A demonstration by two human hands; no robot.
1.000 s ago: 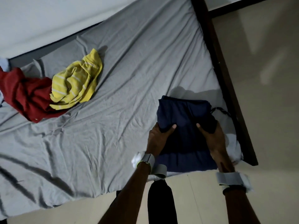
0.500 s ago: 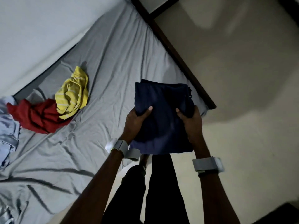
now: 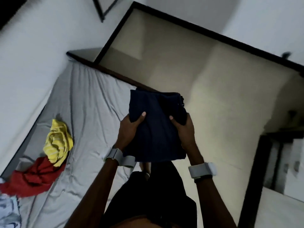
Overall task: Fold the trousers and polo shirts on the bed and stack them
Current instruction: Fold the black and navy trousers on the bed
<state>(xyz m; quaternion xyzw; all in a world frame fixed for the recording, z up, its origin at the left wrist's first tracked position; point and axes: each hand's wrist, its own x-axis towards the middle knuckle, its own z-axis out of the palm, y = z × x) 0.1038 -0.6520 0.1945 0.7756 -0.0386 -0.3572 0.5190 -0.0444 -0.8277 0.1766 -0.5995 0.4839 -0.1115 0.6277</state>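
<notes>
A folded navy garment [image 3: 158,125] is held in the air in front of me, over the bed's edge and the floor. My left hand [image 3: 130,129] grips its left side with the thumb on top. Its right side is gripped the same way by my right hand [image 3: 184,129]. On the grey bed sheet [image 3: 88,104] to the left lie a crumpled yellow striped shirt [image 3: 57,143] and a crumpled red garment [image 3: 32,176] touching it. A pale blue-grey cloth [image 3: 8,209] shows at the lower left corner.
The bed's dark wooden frame [image 3: 115,74] runs along its far edge. Beige floor [image 3: 222,96] lies to the right. A dark-framed piece of furniture [image 3: 256,175] stands at the lower right. White walls border the bed on the left.
Both hands have lifted the folded navy garment off the bed and carried it to the right. The view has swung right, toward the floor and the far wall.
</notes>
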